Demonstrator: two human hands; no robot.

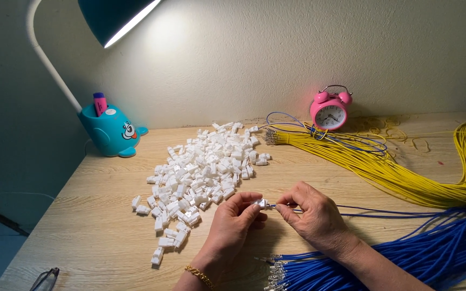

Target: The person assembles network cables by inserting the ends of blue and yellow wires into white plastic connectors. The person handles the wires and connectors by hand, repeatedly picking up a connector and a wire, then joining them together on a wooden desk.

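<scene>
Blue wires (405, 258) on wooden desk (93, 226), both hands' grips closed: left hand (233, 221) on white connector (261, 203), right hand (311, 215) on blue wire (384, 211).

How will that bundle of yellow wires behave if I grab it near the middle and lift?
The yellow wire bundle would probably sag on both sides: its strands are thin and already curve loosely across the wooden table. No tie is visible, so strands may slip apart. The blue loops crossing it near the pink alarm clock could snag.
</scene>
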